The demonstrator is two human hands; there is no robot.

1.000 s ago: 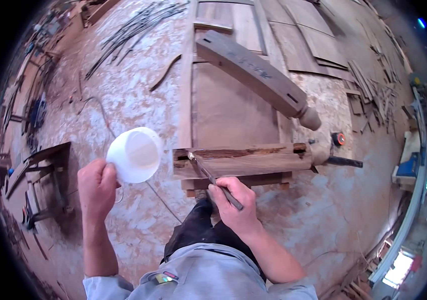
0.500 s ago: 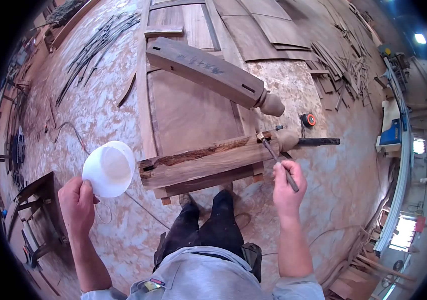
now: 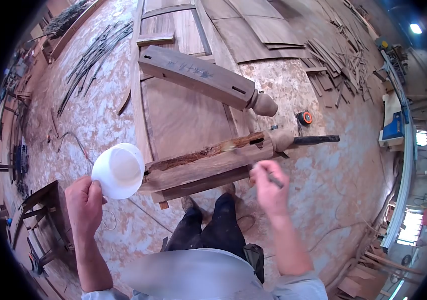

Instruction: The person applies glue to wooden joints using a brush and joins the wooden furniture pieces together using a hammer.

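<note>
Pinched by its rim in my left hand [image 3: 84, 200] is a white plastic cup [image 3: 118, 171], at the left end of the near wooden post. My right hand [image 3: 272, 182] grips a thin brush [image 3: 275, 181], blurred by motion; its pale tip is over the post's upper side. This square post [image 3: 208, 162] lies across the work with a turned knob at its right end. A rough, dark brown strip [image 3: 198, 156] runs along its upper face, and a dark slot shows near the knob. Another post [image 3: 198, 77] with slots and dark markings lies beyond it.
Under the posts lies a framed wooden panel [image 3: 186, 115]. An orange and black tape measure [image 3: 304, 118] sits right of the far post, and a black bar [image 3: 316, 140] beside the near knob. Thin wood strips [image 3: 341, 67] are piled at upper right. A cord crosses the floor.
My right hand has moved left with the brush, whose tip shifts from near the slot to further left along the post. The white cup is slightly closer to the post's left end.
</note>
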